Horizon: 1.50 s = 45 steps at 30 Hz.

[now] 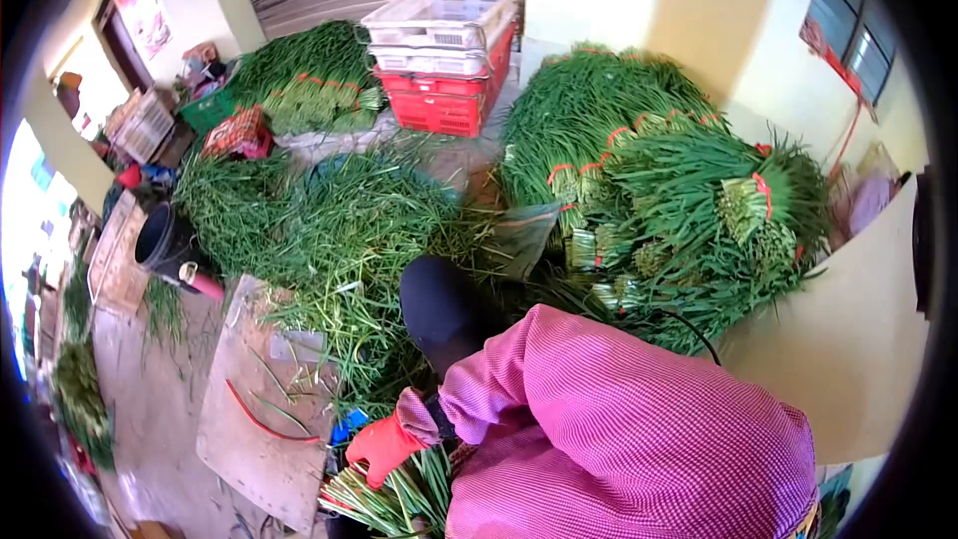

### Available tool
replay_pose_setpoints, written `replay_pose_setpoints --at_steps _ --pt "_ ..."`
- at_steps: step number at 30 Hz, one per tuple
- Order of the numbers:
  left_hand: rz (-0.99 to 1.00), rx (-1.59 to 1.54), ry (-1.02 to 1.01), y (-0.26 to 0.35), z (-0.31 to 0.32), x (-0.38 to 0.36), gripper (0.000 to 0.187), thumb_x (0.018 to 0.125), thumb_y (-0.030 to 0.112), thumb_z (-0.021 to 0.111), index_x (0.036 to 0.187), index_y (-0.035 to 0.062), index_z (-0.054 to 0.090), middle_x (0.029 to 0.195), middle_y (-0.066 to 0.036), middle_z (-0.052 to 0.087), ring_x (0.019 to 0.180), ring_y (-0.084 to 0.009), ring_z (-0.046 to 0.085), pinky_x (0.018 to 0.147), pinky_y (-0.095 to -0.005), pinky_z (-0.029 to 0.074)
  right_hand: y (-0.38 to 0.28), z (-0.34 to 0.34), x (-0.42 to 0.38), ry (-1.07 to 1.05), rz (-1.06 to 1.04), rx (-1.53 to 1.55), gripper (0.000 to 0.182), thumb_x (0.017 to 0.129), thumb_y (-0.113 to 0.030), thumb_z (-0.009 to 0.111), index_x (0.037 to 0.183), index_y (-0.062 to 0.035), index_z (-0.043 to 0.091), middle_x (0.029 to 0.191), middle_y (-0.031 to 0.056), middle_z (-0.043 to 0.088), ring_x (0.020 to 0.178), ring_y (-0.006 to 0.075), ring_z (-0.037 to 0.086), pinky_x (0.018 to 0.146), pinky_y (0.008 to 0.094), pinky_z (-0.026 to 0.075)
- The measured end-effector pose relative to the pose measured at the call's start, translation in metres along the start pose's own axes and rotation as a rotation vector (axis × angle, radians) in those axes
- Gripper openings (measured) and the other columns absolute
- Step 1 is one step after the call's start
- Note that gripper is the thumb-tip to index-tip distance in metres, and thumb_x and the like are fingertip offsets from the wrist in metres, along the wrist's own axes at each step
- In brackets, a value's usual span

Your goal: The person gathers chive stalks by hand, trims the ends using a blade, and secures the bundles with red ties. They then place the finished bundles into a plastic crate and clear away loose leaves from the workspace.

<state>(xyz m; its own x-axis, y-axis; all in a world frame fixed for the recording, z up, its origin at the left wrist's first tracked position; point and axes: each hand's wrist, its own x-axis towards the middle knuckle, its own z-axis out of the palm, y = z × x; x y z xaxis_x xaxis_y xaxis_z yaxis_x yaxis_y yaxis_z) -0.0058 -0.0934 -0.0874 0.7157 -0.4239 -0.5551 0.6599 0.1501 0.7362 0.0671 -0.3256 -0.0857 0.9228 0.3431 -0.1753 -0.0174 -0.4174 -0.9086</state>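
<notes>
My right hand (384, 447), in a red glove, reaches down at the bottom of the view from a pink checked sleeve. Its fingers curl over a bunch of chives (404, 489), whose pale cut ends point left. Part of a red band shows by those ends. Beside the hand lies a small blue object (348, 426), too small to name. A worn board (264, 379) is to the left, with a curved red strip (261, 417) and a few loose stalks on it. My left hand does not show.
Loose chives (349, 230) are heaped ahead, around my dark-clad knee (449, 314). Red-banded bundles (689, 190) are piled at the right, with another stack (309, 80) at the back. White and red crates (439, 60) stand by the shutter. A dark bucket (165, 240) leans at the left.
</notes>
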Motion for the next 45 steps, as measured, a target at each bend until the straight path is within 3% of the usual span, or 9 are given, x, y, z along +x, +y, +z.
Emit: replay_pose_setpoints --at_steps 5,7,8,12,21,30,37,40,45 --pt "0.021 0.040 -0.021 0.004 -0.008 0.001 0.052 0.091 0.016 0.055 0.137 -0.0018 0.042 0.126 -0.014 0.056 0.108 -0.0251 0.058 0.093 -0.0383 0.047 -0.007 -0.011 -0.016 -0.003 -0.027 -0.075 0.034 0.076 -0.029 0.071 0.096 -0.0020 0.067 0.087 0.0155 0.067 0.082 0.0301 0.065 0.071 0.0418 0.051" --pt "0.074 -0.020 -0.007 0.017 0.020 -0.017 0.054 0.089 0.015 0.057 0.138 -0.0024 0.041 0.126 -0.013 0.056 0.105 -0.0252 0.060 0.091 -0.0375 0.049 -0.016 -0.035 -0.026 0.364 0.154 -0.548 0.016 0.085 -0.024 0.061 0.085 -0.0089 0.065 0.070 0.0142 0.063 0.062 0.0313 0.064 0.058 0.0433 0.052" --pt "0.077 -0.056 0.027 0.029 0.039 -0.024 0.048 0.088 0.014 0.056 0.133 -0.0018 0.045 0.117 -0.011 0.060 0.098 -0.0227 0.061 0.087 -0.0357 0.050 -0.006 -0.051 -0.032 0.547 -0.267 -0.629 0.017 0.091 -0.023 0.055 0.088 -0.0098 0.065 0.067 0.0155 0.061 0.059 0.0333 0.064 0.055 0.0426 0.051" --pt "0.104 -0.168 0.226 0.014 0.033 -0.020 0.031 0.088 0.009 0.058 0.118 0.0016 0.055 0.095 -0.004 0.060 0.081 -0.0163 0.059 0.075 -0.0300 0.051 -0.048 -0.072 -0.038 0.908 -0.356 -0.427 0.014 0.087 -0.022 0.067 0.087 -0.0087 0.068 0.074 0.0065 0.068 0.070 0.0248 0.068 0.064 0.0369 0.053" --pt "0.096 -0.174 0.288 0.008 0.022 -0.021 0.031 0.091 0.005 0.055 0.121 0.0031 0.056 0.104 -0.004 0.064 0.088 -0.0156 0.062 0.079 -0.0296 0.052 -0.051 -0.008 -0.018 0.498 -0.452 -0.724 0.040 0.081 -0.045 0.068 0.088 -0.0061 0.072 0.121 0.0119 0.064 0.136 0.0420 0.035 0.113 0.0572 0.020" --pt "0.089 -0.212 0.284 0.016 0.036 -0.022 0.025 0.090 0.010 0.055 0.114 0.0036 0.056 0.095 -0.003 0.060 0.084 -0.0155 0.058 0.078 -0.0308 0.049 -0.012 0.015 -0.003 0.261 -0.279 -0.515 0.019 0.082 -0.031 0.062 0.081 -0.0137 0.069 0.118 0.0029 0.066 0.135 0.0373 0.039 0.112 0.0596 0.019" --pt "0.064 -0.145 0.300 0.015 0.029 -0.022 0.038 0.090 0.006 0.048 0.128 0.0012 0.052 0.110 -0.010 0.063 0.097 -0.0228 0.063 0.085 -0.0342 0.052 -0.044 -0.064 0.005 0.880 -0.371 -0.955 0.023 0.086 -0.029 0.062 0.080 -0.0082 0.070 0.119 0.0105 0.064 0.127 0.0381 0.046 0.110 0.0542 0.029" --pt "0.081 -0.230 0.241 0.020 0.039 -0.023 0.037 0.091 0.006 0.049 0.127 0.0015 0.052 0.110 -0.009 0.063 0.098 -0.0208 0.062 0.085 -0.0334 0.053 -0.078 -0.035 -0.011 0.357 -0.395 -0.600 0.050 0.077 -0.057 0.067 0.075 -0.0067 0.071 0.131 0.0147 0.058 0.138 0.0420 0.031 0.114 0.0574 0.017" --pt "0.125 -0.165 0.239 -0.005 0.007 -0.016 0.033 0.093 0.005 0.052 0.126 0.0023 0.053 0.109 -0.007 0.064 0.098 -0.0171 0.062 0.086 -0.0301 0.051 -0.047 0.025 -0.013 0.164 -0.386 -0.737 0.034 0.081 -0.044 0.064 0.077 -0.0105 0.071 0.130 0.0132 0.058 0.136 0.0416 0.033 0.113 0.0603 0.016"
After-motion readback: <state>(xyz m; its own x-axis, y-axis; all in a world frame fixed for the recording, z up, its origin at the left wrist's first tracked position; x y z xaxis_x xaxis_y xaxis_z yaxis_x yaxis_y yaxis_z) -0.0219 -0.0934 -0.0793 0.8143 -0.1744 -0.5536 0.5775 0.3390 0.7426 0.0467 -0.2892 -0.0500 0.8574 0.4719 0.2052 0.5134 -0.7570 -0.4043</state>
